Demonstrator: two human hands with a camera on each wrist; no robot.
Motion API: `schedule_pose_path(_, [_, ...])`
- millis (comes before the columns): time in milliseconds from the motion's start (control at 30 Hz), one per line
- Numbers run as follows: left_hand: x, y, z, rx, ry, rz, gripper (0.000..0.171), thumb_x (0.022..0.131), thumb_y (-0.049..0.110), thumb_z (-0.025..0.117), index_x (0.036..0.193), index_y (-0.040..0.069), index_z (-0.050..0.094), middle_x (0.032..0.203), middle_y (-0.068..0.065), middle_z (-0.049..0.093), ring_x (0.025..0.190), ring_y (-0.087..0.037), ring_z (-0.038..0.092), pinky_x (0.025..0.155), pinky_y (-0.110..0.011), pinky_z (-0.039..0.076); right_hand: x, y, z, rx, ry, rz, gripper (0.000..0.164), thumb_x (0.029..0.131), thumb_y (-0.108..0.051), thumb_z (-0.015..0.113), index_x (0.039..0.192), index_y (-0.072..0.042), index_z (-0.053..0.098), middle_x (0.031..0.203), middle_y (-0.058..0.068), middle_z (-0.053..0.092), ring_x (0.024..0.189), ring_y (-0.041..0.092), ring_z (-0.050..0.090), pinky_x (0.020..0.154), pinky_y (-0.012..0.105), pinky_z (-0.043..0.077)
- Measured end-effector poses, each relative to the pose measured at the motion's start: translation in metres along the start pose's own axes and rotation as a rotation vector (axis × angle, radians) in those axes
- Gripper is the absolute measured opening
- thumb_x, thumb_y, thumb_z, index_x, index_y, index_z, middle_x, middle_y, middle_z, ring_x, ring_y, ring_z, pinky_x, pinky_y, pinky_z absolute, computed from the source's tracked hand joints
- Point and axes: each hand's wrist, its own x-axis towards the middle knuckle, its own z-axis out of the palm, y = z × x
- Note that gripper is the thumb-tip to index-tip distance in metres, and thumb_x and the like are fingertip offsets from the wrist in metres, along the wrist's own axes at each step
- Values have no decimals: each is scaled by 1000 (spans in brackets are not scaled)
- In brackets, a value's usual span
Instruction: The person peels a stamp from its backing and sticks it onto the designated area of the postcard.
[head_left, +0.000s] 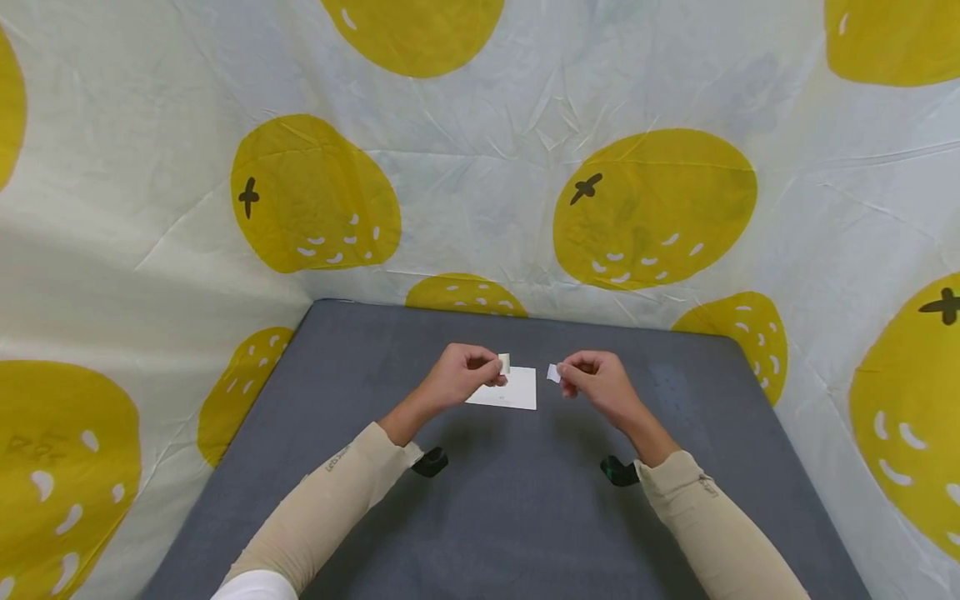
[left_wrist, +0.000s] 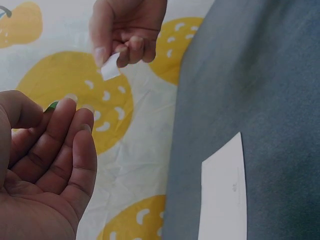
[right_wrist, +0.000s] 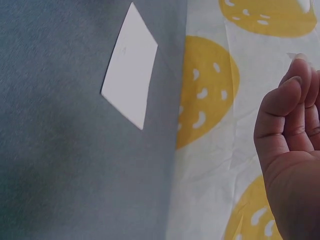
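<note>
Thumb and fingertips of the left hand (head_left: 465, 372) pinch a small, curled, cream-white piece of thin, paper-like material (head_left: 505, 364), presumably because so slight a thing leaves no room for a fuller grip. The left wrist view shows a green sliver (left_wrist: 52, 106) at those fingertips; whether it belongs to the same piece, I cannot tell. The right hand (head_left: 602, 385) likewise pinches a small, white, slightly bent, paper-like scrap (head_left: 553, 373) at one end, leaving the rest jutting towards the left hand, probably so that little of it is covered. Both hands are raised above the dark grey table (head_left: 517, 525), facing each other with a gap between the two bits, which likely keeps both in easy sight. A white rectangular card (head_left: 522, 393), partly hidden by the left hand in the head view, lies flat on the table, apparently steady enough to need no hand on it.
</note>
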Motion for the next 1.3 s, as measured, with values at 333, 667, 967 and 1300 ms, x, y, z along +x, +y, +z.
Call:
schedule_pose_path(333, [-2, -1, -3, 5, 0, -7, 24, 103, 15, 65, 109, -5, 77, 98, -20, 80, 86, -14, 77, 88, -33, 63, -10, 10, -13, -5, 8, 30, 28, 101, -15, 70, 101, 13, 71, 74, 0, 71, 66, 22, 71, 70, 35, 63])
schedule_pose_path(667, [-3, -3, -5, 8, 7, -5, 24, 103, 16, 65, 108, -4, 78, 97, -20, 80, 91, -28, 78, 88, -34, 63, -19, 23, -24, -22, 16, 68, 30, 101, -15, 70, 103, 15, 70, 74, -1, 71, 65, 21, 72, 71, 38, 64])
schedule_pose_path(967, [-2, -4, -7, 16, 12, -6, 23, 103, 16, 65, 108, -2, 78, 99, -19, 80, 87, -15, 77, 89, -34, 64, -29, 32, -34, -31, -5, 85, 32, 101, -16, 69, 105, 16, 69, 78, 6, 73, 65, 17, 72, 72, 36, 64])
schedule_pose_path(1300, [-2, -6, -7, 18, 16, -15, 23, 103, 16, 65, 108, -3, 78, 98, -19, 80, 86, -15, 77, 88, -34, 64, -35, 39, -38, -59, -17, 145, 34, 103, -18, 68, 106, 16, 68, 79, 7, 73, 68, 21, 72, 73, 40, 64])
